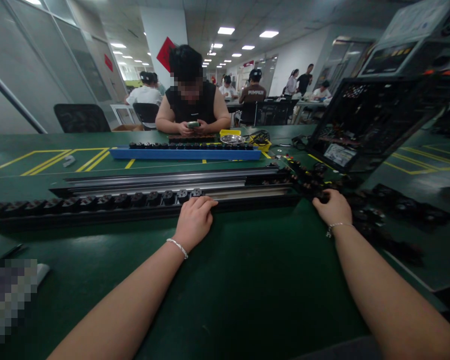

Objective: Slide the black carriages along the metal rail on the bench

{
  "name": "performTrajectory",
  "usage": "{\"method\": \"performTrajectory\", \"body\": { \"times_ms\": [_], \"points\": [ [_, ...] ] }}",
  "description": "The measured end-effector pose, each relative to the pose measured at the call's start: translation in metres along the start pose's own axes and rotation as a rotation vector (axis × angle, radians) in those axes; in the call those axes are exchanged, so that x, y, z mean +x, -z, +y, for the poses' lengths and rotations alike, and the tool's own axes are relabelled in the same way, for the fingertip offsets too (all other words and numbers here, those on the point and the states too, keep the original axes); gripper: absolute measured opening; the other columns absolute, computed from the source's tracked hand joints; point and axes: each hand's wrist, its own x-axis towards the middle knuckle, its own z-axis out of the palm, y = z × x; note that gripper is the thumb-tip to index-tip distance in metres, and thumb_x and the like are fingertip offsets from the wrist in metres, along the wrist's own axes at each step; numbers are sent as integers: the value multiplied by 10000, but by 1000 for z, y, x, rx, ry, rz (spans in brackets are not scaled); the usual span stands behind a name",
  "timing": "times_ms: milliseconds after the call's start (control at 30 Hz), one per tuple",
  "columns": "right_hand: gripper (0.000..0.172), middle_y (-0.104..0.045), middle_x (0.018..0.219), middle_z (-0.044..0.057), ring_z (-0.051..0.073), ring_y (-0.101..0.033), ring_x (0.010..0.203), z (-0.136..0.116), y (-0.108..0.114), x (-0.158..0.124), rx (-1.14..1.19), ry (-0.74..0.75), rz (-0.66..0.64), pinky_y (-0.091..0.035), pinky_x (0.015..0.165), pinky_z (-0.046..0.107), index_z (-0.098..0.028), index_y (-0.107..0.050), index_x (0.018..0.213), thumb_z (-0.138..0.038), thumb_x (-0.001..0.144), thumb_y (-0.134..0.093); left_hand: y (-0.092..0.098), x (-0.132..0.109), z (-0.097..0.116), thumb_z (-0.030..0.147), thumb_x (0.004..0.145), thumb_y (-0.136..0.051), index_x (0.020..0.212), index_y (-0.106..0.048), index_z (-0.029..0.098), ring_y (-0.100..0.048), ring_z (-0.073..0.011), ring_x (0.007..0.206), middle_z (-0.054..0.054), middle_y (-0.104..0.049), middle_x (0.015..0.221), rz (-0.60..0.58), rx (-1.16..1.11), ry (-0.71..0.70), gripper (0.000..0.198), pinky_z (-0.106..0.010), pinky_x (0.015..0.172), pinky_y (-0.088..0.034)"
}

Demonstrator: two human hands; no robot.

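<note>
A long black rail (161, 212) lies across the green table, with a row of small black parts (138, 200) standing along its left portion. My left hand (196, 216) lies over the near edge of this rail, its fingers bent together by the right end of the row; the fingertips are partly hidden. Farther right, my right hand (333, 206) is at the near edge of a heap of black parts (311, 175). Its fingers are curled inward, and whatever lies between them is too dark to name.
Behind the front rail lie other long rails (165, 181). A blue tray (187, 153) holding black parts, a metal dish (231, 139) and a yellow bin (264, 145) stand beyond. An open computer case (360, 125) leans at right. Opposite sits a person (193, 107) holding a small object.
</note>
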Motion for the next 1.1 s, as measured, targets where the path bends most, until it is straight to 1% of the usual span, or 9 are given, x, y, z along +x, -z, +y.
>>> {"method": "performTrajectory", "body": {
  "times_ms": [133, 333, 467, 600, 733, 833, 900, 1000, 1100],
  "points": [
    [431, -535, 945, 92, 247, -502, 904, 2, -4, 7, -29, 35, -20, -409, 826, 403, -201, -597, 1113, -341, 707, -558, 0, 1, 1, 125, 800, -463, 1076, -611, 224, -524, -234, 1002, -49, -628, 1116, -5, 10, 11, 328, -403, 853, -427],
    [427, -541, 984, 125, 284, -485, 944, -1, -12, 20, -106, 71, -53, -404, 826, 435, -189, -599, 1147, -324, 753, -506, 2, 0, 2, 126, 800, -468, 1077, -607, 221, -526, -236, 1012, -49, -627, 1120, -5, 9, 7, 324, -398, 843, -422],
    [427, -534, 1041, 140, 301, -467, 989, -5, -13, 18, -100, 56, 8, -398, 852, 460, -177, -604, 1138, -294, 737, -514, 2, -1, 2, 125, 804, -469, 1074, -606, 219, -526, -231, 1009, -47, -630, 1113, 1, 2, 9, 317, -392, 844, -423],
    [424, -526, 1093, 146, 314, -469, 1015, -8, -6, 11, -79, 42, 79, -405, 860, 475, -180, -613, 1118, -274, 716, -513, 2, -1, 3, 118, 802, -473, 1073, -604, 219, -528, -223, 1014, -45, -627, 1116, 14, -11, 10, 317, -386, 864, -423],
    [375, -554, 1057, 152, 313, -482, 1019, -16, 5, 5, -26, 110, 218, -396, 879, 483, -162, -628, 1056, -273, 735, -467, 0, -1, 3, 117, 798, -482, 1016, -626, 214, -531, -216, 1035, -43, -633, 1110, 26, -38, 6, 279, -388, 896, -424],
    [359, -583, 1011, 178, 301, -496, 1018, -40, 13, -3, 45, 232, 319, -376, 914, 465, -110, -626, 1027, -268, 755, -453, 0, -3, 4, 114, 790, -491, 945, -642, 209, -535, -216, 1043, -38, -640, 1105, 36, -63, 7, 237, -393, 915, -424],
    [341, -600, 994, 167, 280, -511, 995, -66, 15, -15, 102, 341, 306, -383, 904, 441, -115, -617, 1023, -279, 775, -451, 0, -3, 4, 110, 787, -491, 919, -643, 203, -539, -216, 1039, -41, -643, 1096, 41, -77, 8, 222, -393, 918, -427],
    [298, -620, 987, 128, 250, -530, 961, -111, 12, -43, 195, 522, 217, -404, 882, 407, -148, -612, 1008, -307, 811, -453, 7, -1, 3, 108, 789, -481, 891, -639, 197, -550, -211, 998, -50, -652, 1027, 57, -79, 0, 208, -379, 896, -443],
    [262, -632, 994, 110, 234, -539, 964, -154, 5, -74, 284, 704, 68, -410, 889, 388, -158, -617, 989, -292, 823, -465, 19, 0, -4, 127, 804, -468, 898, -631, 198, -549, -216, 973, -54, -648, 979, 138, -27, 45, 201, -382, 894, -438]
  ]
}}
